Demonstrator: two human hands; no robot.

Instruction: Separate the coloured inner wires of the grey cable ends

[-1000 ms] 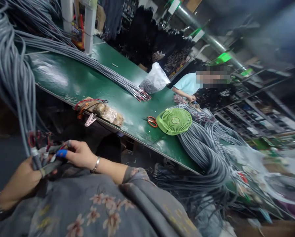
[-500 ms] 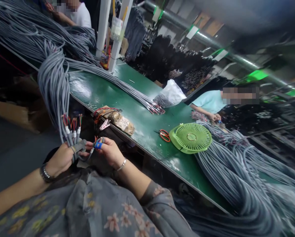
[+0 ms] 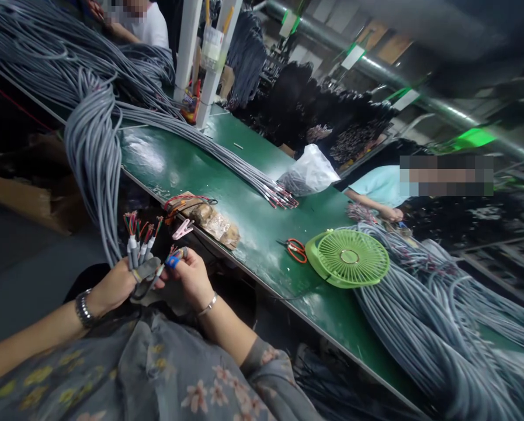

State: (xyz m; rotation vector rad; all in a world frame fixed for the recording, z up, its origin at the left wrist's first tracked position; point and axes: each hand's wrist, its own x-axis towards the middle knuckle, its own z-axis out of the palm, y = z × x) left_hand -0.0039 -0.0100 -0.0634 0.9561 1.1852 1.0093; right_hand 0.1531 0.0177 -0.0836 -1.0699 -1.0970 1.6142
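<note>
My left hand (image 3: 113, 285) is closed around several grey cable ends (image 3: 138, 244) with red and green wire tips sticking up; a grey finger guard covers one finger. These ends belong to a thick bundle of grey cables (image 3: 90, 152) that hangs down from the green table (image 3: 262, 234). My right hand (image 3: 190, 275) sits just to the right and pinches one wire end between thumb and a blue-taped finger. Both hands are low, in front of the table's near edge, above my floral lap.
On the table lie a green fan (image 3: 348, 257), orange scissors (image 3: 295, 249), a pink clip (image 3: 181, 230), a plastic-wrapped packet (image 3: 209, 217), a white plastic bag (image 3: 309, 172) and a long cable bunch (image 3: 226, 158). A co-worker in a light blue top (image 3: 375, 184) works at the far side. Another cable heap (image 3: 441, 339) lies right.
The view swung left and up, then steadied. My hands rose slightly, still together on the cable ends; the right hand keeps pinching a wire.
</note>
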